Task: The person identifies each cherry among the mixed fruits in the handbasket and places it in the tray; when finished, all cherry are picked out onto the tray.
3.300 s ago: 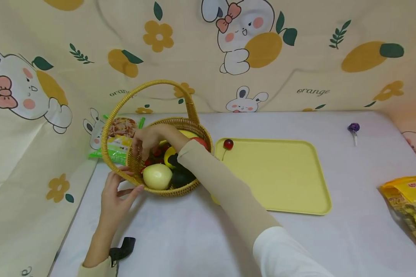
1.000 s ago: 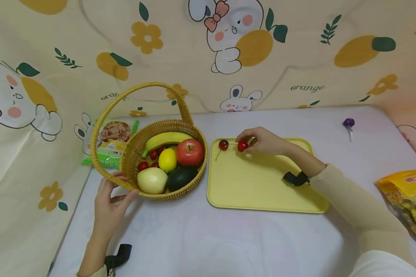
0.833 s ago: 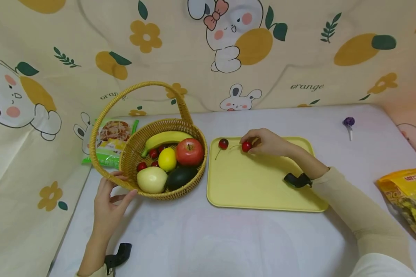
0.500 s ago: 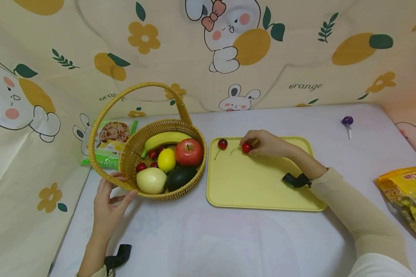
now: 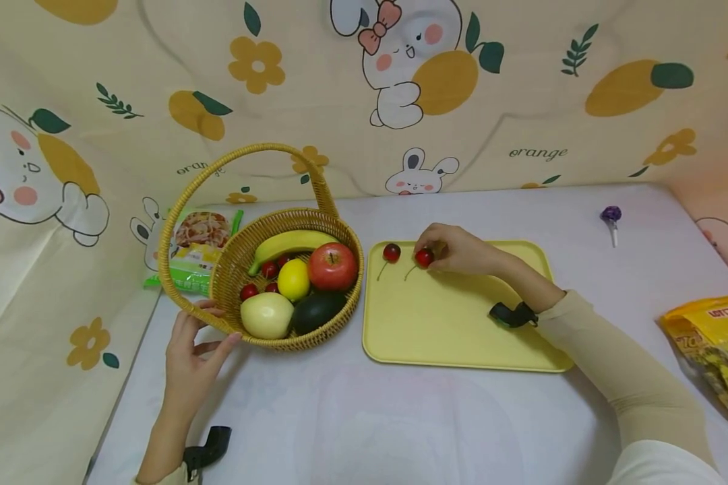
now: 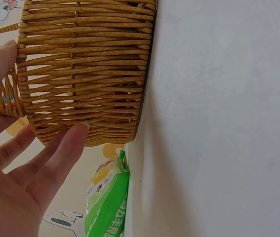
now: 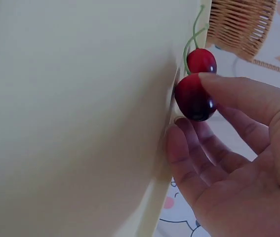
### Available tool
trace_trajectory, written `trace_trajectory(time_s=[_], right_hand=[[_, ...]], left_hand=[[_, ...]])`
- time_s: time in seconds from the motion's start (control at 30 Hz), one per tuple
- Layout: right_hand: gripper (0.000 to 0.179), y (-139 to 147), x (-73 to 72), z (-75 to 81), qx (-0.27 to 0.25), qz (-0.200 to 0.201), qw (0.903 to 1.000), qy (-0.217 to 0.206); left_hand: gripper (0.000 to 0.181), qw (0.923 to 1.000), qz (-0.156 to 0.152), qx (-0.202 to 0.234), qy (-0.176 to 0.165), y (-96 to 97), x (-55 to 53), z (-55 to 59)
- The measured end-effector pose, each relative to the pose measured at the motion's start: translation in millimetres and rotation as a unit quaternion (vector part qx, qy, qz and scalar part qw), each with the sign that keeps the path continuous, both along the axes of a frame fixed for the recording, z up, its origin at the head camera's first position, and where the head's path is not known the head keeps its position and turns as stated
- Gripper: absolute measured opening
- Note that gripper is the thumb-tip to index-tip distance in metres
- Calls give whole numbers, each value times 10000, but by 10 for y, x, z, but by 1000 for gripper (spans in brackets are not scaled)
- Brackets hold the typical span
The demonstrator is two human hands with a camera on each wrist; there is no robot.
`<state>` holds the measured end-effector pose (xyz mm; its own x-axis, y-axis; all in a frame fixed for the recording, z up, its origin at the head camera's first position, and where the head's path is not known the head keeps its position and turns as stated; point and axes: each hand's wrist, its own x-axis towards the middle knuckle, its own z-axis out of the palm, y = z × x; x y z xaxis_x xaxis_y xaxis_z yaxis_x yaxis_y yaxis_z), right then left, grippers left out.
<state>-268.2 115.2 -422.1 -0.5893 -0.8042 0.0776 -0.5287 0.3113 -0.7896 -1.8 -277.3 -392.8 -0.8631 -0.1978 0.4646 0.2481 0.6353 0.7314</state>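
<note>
In the head view my left hand (image 5: 191, 360) holds the near left side of the wicker basket (image 5: 294, 343), thumb and fingers at its rim by the handle. The left wrist view shows fingertips against the basket's woven wall (image 6: 85, 74). My right hand (image 5: 464, 252) is over the far left part of the yellow tray (image 5: 461, 337), thumb and fingers around a dark red cherry (image 7: 194, 98) close to the tray surface. Another cherry (image 5: 391, 253) with its stem lies to its left on the tray. The basket contains a banana (image 5: 294, 244), apple (image 5: 332, 267), lemon (image 5: 294, 279) and several cherries.
A pale round fruit (image 5: 267, 315) and a dark green oval fruit (image 5: 319, 312) also lie in the basket. Behind it is a green snack bag (image 5: 200, 249). A purple lollipop (image 5: 611, 214) and a yellow snack bag (image 5: 712, 350) lie to the right of the tray.
My right hand has come from inside the basket to the tray with a cherry. Most recently it shifted slightly left, and the cherry's stem swung from leftward to down-left. My left hand stays on the basket.
</note>
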Motion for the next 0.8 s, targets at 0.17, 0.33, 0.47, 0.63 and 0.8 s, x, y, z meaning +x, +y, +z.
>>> trace_trajectory(time_s=[0.17, 0.33, 0.47, 0.63, 0.8], right_hand=[[27, -16, 9, 25, 106, -166, 9997, 110], [27, -28, -1, 30, 127, -249, 9995, 158], [27, -31, -19, 27, 58, -247, 9996, 159], [28, -59, -28, 96, 51, -409, 9989, 215], [29, -247, -52, 334, -146, -481, 9971, 570]], left_hand=[[43, 10000, 17, 21, -12, 0, -5, 7], [43, 10000, -10, 8, 36, -3, -10, 4], [42, 9999, -62, 25, 110, 1, -18, 3], [42, 9999, -71, 47, 115, 3, -19, -4], [43, 10000, -28, -30, -18, -62, -12, -50]])
